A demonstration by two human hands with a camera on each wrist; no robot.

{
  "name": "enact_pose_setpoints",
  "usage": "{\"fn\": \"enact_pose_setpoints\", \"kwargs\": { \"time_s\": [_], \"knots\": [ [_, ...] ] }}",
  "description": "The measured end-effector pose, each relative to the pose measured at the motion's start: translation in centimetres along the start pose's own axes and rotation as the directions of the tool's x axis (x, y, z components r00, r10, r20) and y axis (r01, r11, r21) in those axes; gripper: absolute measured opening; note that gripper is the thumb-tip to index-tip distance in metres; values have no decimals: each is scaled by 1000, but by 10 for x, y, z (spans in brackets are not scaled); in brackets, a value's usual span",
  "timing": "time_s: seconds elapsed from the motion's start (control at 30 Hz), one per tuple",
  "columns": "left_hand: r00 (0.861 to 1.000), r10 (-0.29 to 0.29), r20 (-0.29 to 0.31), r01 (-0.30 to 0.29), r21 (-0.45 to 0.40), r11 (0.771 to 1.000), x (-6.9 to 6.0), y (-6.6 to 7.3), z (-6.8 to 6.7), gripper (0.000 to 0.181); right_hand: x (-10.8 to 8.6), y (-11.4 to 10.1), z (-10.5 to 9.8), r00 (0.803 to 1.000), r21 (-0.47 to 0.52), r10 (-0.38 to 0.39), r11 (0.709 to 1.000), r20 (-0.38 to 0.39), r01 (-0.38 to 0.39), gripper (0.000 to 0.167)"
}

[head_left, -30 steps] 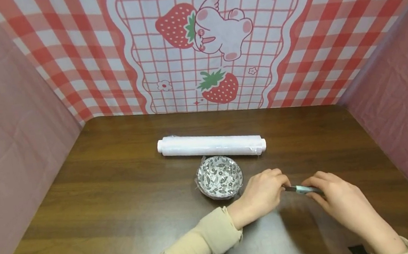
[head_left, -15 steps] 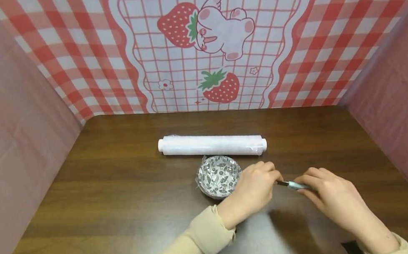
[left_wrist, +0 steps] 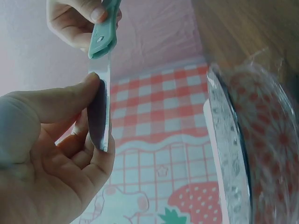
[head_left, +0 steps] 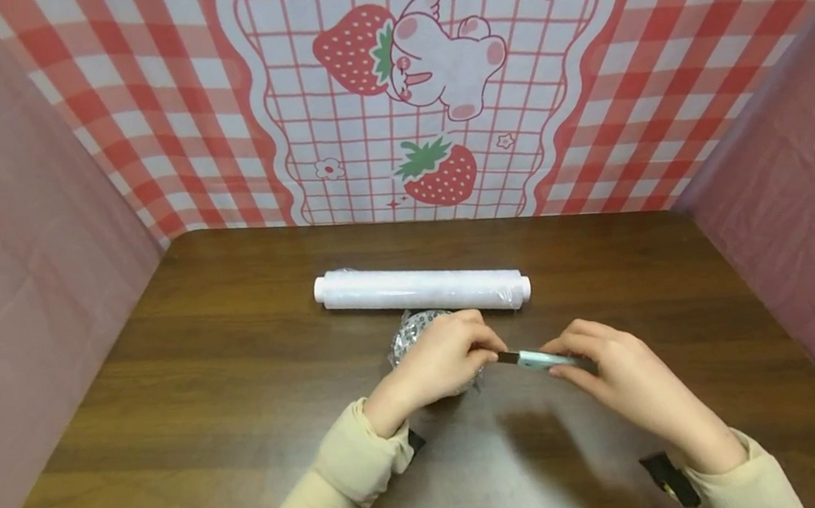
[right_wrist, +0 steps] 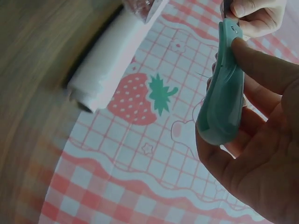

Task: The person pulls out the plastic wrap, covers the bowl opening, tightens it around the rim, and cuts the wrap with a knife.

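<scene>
A folding knife with a mint-green handle (head_left: pixel 540 359) is held between both hands above the table. My right hand (head_left: pixel 620 368) grips the handle, its thumb lying along the side in the right wrist view. My left hand (head_left: pixel 440 357) pinches the blade (left_wrist: pixel 99 114) between thumb and fingers; the blade extends from the handle. Beneath the left hand sits a bowl (head_left: pixel 408 336) with a dark leaf pattern, wrapped in clear film; the hand hides much of it in the head view. The left wrist view shows the wrinkled film (left_wrist: pixel 271 135) over its side.
A white roll of cling film (head_left: pixel 422 287) lies crosswise just behind the bowl. The brown wooden table (head_left: pixel 225 375) meets a red-and-white strawberry cloth (head_left: pixel 442 158) at the back. Pink cloths (head_left: pixel 22 247) hang at both sides.
Both hands have moved left together with the knife, and the left hand now covers much of the bowl in the head view. The bowl and roll have stayed put.
</scene>
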State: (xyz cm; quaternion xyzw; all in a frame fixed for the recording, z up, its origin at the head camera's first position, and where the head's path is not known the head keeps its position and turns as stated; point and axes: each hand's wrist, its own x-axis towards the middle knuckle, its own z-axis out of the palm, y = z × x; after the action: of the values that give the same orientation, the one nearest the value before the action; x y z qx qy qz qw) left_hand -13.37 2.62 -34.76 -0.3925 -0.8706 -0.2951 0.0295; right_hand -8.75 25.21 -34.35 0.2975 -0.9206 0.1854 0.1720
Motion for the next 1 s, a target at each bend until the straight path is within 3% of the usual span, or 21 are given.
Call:
{"fn": "enact_pose_setpoints", "kwargs": {
  "time_s": [0.17,0.33,0.67,1.0],
  "knots": [
    [998,-53,-44,54,24,998,-8,-4,-7,11,11,-4,6,1000,14,-11,1000,-10,11,23],
    [993,-32,-111,41,80,996,-15,-5,-12,9,19,-7,8,999,46,13,999,-32,-12,22],
    [978,-50,-202,61,52,997,-23,-17,-25,7,35,-6,19,999,164,45,985,-9,-43,22],
    [955,-82,-284,98,44,994,-26,-23,-27,4,45,-3,25,997,228,71,972,-30,-63,18]
  ]
}}
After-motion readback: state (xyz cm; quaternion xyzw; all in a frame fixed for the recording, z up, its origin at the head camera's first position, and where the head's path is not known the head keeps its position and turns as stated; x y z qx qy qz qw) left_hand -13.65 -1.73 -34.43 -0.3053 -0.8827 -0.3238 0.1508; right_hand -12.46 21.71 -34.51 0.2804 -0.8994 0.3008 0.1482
